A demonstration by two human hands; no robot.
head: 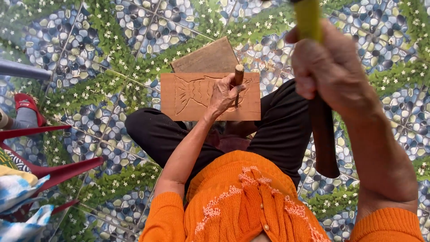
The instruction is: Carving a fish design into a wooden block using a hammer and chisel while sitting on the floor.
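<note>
Item: board (188, 101) — flat reddish wood panel resting across the seated person's knees, its far edge overlapping a second, darker panel (208, 57) on the pebble-pattern tiled floor (89, 58). A fish outline is incised on it: tail fin toward the left edge, body running to the right half.

Left hand (222, 96): fingers curled round a chisel (238, 76), wooden handle upright above the knuckles, blade hidden under the hand near the right half of the board, about midway between near and far edges. Heel of the hand rests on the board.

Right hand (329, 67): raised well above and to the right of the board, fist wrapped round a mallet (323, 134) with a yellow-green end (308, 18) showing above the fist and a dark end below — blurred, close to the camera.

Hazards, judged:
- A blow landing off the chisel head would hit the left knuckles, which sit just beside it.
- The board is unclamped, held only by knees and the hand; a heavy blow could skid it toward the far edge, dragging the cut across the fish line.
- A steep chisel could dig deep and split the grain.

Periphery: red plastic chair (49, 170) at left, another person's red slipper (27, 105).
</note>
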